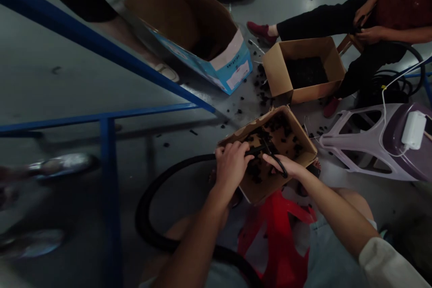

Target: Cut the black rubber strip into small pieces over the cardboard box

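My left hand (232,162) is closed around a long black rubber strip (153,189), which loops out to the left and back over my lap. The strip's end pokes out past my fingers above an open cardboard box (254,195). My right hand (281,165) grips a pair of scissors (282,168) by the dark handles, with the blades at the strip's end. Whether the blades are apart or closed is hard to see. Many small black pieces (286,126) lie scattered inside the box beneath both hands.
A red bag (280,243) lies between my legs. Beyond stand a brown carton (315,92) and a tall blue carton (232,67), with co-workers' hands near them. A purple plastic stool (367,144) is on the right, a blue metal frame (110,189) on the left. Black scraps dot the floor.
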{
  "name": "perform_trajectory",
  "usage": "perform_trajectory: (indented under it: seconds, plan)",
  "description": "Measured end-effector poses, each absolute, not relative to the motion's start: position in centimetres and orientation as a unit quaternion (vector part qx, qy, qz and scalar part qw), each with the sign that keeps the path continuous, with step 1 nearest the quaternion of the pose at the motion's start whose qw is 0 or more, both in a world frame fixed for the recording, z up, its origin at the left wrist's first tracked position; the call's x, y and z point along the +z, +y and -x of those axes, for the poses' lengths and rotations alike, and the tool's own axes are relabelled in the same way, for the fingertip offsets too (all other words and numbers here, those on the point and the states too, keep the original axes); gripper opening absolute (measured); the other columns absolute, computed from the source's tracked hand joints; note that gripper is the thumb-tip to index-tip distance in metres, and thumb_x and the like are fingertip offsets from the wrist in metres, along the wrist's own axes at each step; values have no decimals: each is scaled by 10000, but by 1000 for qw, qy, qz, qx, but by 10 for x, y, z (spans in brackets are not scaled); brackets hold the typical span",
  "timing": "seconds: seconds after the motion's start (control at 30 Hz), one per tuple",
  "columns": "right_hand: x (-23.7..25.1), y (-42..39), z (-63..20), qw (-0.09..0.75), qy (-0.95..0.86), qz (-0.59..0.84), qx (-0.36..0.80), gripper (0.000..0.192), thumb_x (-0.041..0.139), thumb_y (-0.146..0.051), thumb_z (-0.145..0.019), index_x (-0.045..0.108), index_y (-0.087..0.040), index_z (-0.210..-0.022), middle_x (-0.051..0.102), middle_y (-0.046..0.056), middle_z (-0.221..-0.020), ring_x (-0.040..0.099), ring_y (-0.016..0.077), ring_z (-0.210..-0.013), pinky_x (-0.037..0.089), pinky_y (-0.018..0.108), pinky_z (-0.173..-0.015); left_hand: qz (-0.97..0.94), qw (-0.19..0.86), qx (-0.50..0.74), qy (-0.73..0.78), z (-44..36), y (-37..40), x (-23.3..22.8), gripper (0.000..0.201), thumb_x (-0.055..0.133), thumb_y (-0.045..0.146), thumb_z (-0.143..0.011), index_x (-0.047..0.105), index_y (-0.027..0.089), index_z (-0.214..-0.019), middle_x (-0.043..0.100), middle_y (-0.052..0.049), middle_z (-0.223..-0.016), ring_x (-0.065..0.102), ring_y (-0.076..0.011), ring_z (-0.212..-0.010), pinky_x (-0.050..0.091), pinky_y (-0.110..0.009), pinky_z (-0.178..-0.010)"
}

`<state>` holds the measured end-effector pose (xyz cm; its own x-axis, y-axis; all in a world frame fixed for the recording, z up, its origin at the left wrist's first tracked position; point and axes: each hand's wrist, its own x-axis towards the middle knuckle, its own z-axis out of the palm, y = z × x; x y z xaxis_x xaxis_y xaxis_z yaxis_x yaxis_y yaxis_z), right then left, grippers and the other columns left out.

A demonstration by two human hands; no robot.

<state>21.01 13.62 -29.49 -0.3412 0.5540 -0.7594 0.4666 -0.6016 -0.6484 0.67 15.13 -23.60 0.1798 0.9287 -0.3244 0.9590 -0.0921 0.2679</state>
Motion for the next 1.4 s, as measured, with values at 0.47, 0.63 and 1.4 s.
perform_trajectory:
  seconds: [0.47, 0.63, 1.4]
  plan:
    - [-297, 133, -206, 15, -447, 571, 689, 456, 611, -613, -936, 665, -171, -835, 620, -16, -593, 594, 134, -556, 454, 215, -521, -739, 230, -59, 630, -6, 151, -240, 129, 670, 320, -933, 625, 240, -1024, 710, -80, -1080, 597, -298, -1087, 356, -420, -913]
    - [-298, 131, -205, -24, -415, 622, 664, 514, 657, -642, -877, 578, -191, -644, 510, -29, -430, 513, 126, -395, 395, 231, -436, -724, 234, -68, 645, -5, 152, -239, 149, 651, 333, -946, 631, 225, -1047, 710, -94, -1084, 603, -307, -1080, 367, -415, -883]
    - [-275, 133, -195, -51, -303, 628, 715, 469, 645, -569, -933, 597, -170, -692, 486, -39, -439, 478, 112, -377, 375, 212, -368, -728, 226, -88, 641, -5, 150, -240, 97, 632, 283, -944, 621, 242, -1031, 697, -96, -1098, 585, -318, -1090, 384, -429, -893]
